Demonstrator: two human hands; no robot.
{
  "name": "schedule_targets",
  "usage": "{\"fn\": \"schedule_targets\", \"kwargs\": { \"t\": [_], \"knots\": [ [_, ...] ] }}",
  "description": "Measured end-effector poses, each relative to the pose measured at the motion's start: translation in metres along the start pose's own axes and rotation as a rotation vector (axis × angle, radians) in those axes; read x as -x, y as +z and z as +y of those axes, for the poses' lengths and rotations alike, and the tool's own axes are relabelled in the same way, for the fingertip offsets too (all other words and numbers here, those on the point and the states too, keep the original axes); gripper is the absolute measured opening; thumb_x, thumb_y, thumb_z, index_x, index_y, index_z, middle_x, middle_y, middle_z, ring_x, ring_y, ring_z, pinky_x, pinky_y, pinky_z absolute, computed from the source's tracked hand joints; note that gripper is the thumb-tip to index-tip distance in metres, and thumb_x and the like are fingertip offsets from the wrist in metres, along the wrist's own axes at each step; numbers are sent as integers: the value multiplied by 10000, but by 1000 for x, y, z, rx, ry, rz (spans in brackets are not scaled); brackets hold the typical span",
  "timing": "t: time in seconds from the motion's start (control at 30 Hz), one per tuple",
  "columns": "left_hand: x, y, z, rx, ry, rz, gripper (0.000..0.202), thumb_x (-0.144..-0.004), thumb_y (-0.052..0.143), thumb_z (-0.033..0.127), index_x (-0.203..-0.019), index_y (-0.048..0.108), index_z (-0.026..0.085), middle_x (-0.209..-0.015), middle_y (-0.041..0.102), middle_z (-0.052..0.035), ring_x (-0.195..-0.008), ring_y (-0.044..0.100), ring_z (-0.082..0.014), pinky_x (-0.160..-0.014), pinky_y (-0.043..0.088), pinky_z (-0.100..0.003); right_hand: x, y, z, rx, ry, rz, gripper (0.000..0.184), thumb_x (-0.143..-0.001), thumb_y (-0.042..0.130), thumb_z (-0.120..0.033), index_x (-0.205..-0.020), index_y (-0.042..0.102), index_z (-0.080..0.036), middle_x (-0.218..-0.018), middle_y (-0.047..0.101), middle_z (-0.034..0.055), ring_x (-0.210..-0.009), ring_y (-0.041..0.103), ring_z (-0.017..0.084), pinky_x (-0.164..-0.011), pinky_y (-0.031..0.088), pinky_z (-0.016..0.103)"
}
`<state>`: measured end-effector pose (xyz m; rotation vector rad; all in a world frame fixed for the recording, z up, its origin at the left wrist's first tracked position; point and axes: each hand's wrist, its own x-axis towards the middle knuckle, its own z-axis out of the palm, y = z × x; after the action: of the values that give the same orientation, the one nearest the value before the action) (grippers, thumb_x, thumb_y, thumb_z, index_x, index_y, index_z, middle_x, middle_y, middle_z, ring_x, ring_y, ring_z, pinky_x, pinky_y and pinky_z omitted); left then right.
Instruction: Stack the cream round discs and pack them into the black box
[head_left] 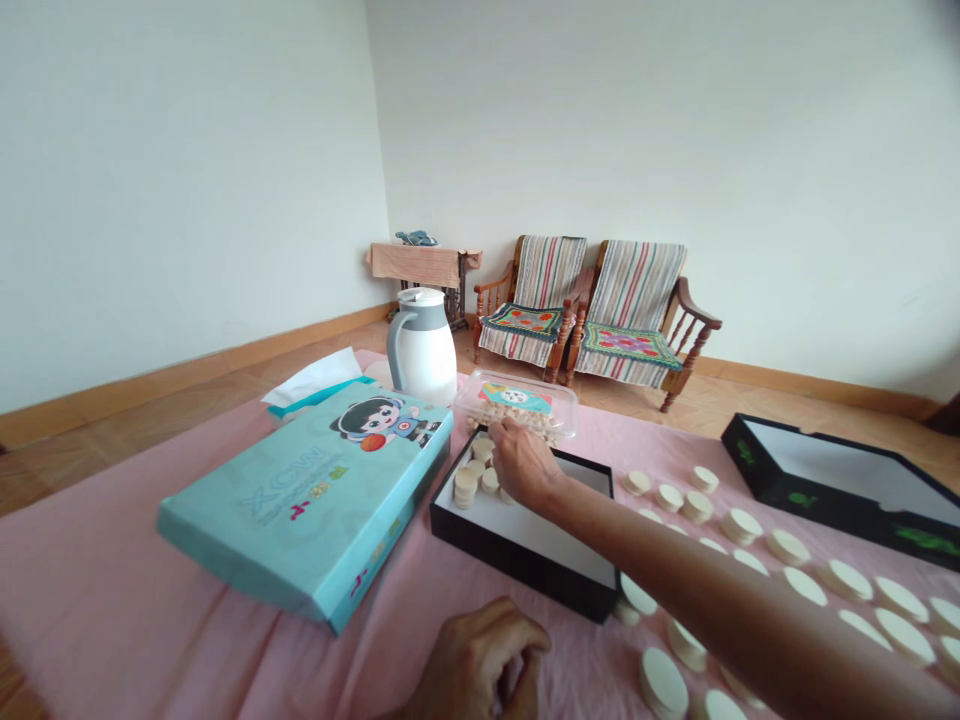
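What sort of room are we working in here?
Probably a home's sitting room: two wooden armchairs with striped covers, a white jug on the pink tablecloth, and a cloth-draped side table.

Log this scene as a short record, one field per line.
Right hand: reaching over the far side of the near black tray; grip unclear
Left hand: loosely curled near the pink cloth's front edge
In tray: pale discs, some stacked, at its left end
Right of tray: many more discs on the pink cloth
Left of tray: teal box with cartoon figure
Behind: clear container, white-and-grey jug
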<state>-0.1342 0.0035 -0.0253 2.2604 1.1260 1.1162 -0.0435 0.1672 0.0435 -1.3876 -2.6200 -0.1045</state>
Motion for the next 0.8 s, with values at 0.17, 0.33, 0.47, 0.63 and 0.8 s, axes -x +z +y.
{"fn": "schedule_targets", "kwargs": {
  "t": [0.17, 0.33, 0.47, 0.63, 0.8],
  "knots": [
    [-1, -11, 7, -1, -67, 166, 405, -766, 471, 68, -1145, 544, 193, -1240, 543, -128, -694, 614, -97, -648, 537, -216, 14, -8, 15, -18, -116, -52, 227, -802, 463, -67, -860, 663, -157, -956, 667, 93, -1006, 551, 228, -838, 381, 331],
    [-4, -13, -1, -138, -127, 166, 632, -804, 479, 87, -1398, 323, 236, -1495, 282, -143, -1180, 533, -239, -971, 488, -388, 12, -6, 17, 2, -220, -79, 237, -807, 469, -84, -877, 686, -149, -992, 669, 89, -1003, 522, 225, -847, 325, 349],
    [-5, -12, -10, -146, -132, 138, 748, -736, 468, 19, -1421, 264, 242, -1477, 323, -114, -1363, 338, -266, -1089, 372, -467, 8, -4, 15, 16, -232, -85, 254, -804, 466, -77, -917, 685, -140, -980, 669, 95, -984, 522, 235, -825, 321, 349],
    [-3, -10, -10, -119, -156, 105, 776, -689, 476, -7, -1405, 297, 232, -1475, 315, -117, -1351, 350, -273, -1072, 399, -443, 3, 2, 13, 15, -230, -76, 267, -812, 452, -74, -947, 674, -134, -989, 663, 110, -991, 522, 241, -827, 324, 350],
    [-6, -11, -8, -113, -169, 97, 679, -759, 454, 16, -1388, 318, 235, -1464, 316, -126, -1307, 405, -257, -1048, 420, -438, 6, -8, 15, 3, -211, -73, 277, -814, 451, -71, -983, 659, -139, -989, 654, 111, -996, 528, 234, -837, 330, 350]
  ]
}}
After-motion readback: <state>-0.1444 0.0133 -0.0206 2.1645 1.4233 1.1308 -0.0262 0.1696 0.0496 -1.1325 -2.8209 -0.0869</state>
